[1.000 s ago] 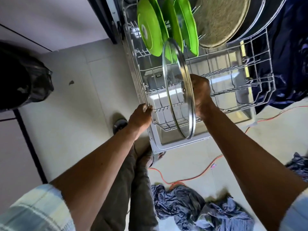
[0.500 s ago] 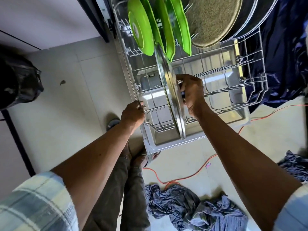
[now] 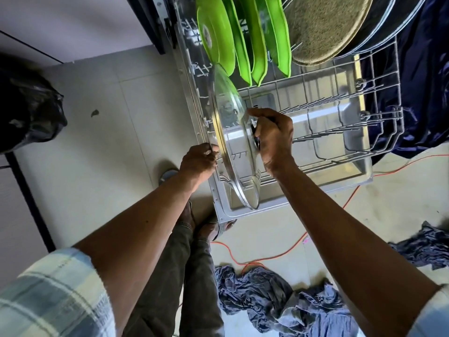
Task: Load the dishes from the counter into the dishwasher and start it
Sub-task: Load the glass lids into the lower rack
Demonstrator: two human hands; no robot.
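A clear glass lid (image 3: 232, 142) with a metal rim stands on edge in the front left of the pulled-out lower dishwasher rack (image 3: 379, 132). My right hand (image 3: 273, 139) grips the lid's black knob on its right face. My left hand (image 3: 198, 161) holds the lid's rim at the rack's left edge. Behind the lid, several green plates (image 3: 216, 37) stand upright in the rack. A speckled tan round dish (image 3: 325, 27) and dark pans (image 3: 388, 23) lean at the back right.
The open dishwasher door (image 3: 286, 198) lies under the rack. An orange cord (image 3: 279, 256) and crumpled blue cloths (image 3: 267, 297) lie on the tiled floor. A black bag (image 3: 26, 113) sits at left. Dark blue fabric (image 3: 425, 81) hangs to the rack's right. My feet (image 3: 213, 229) stand by the door.
The lid has shifted left toward the rack's left side and tilted, its domed face turned more to the right. Both hands followed it; my left hand moved from the rack edge to the lid's rim.
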